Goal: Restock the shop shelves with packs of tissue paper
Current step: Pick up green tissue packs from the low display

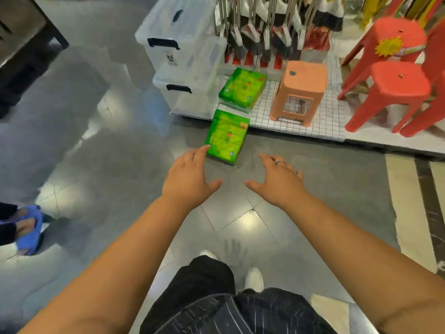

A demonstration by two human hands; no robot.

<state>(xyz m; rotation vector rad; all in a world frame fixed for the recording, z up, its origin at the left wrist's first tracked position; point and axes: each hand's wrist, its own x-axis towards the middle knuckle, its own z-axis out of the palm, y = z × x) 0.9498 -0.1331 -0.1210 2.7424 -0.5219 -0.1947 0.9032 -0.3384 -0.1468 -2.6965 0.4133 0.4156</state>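
Dark pinstriped trousers [216, 297] and white shoes [254, 278] sit at the bottom of the view, and both bare arms stretch forward from there over the grey tiled floor [120, 153]. Left hand [190, 179] and right hand [277, 180] are spread wide, palms down, and hold nothing; the left forefinger reaches the near left corner of the near pack [227, 136], though whether it touches cannot be told, and the right hand, with a ring [280, 162] on one finger, hovers off to the pack's right. That green pack of tissue lies on the floor with its far end at the edge of the low display platform [325, 116]; a second pack [243, 89] of the same kind rests on the platform just beyond it. Such a pack is probably light and soft under a glossy film wrap, so it should give when squeezed and could slip from a one-sided pinch; taking it by its two long sides, a hand on each, looks the safest hold. Beside the second pack, on its left, stand two clear lidded storage bins with black latches, the upper bin [183, 27] stacked on the lower bin [190, 100]; nothing shows through their walls, though glare makes that uncertain. An orange stool [298, 92] stands on the platform to the right, and red stools [395, 92] beyond it
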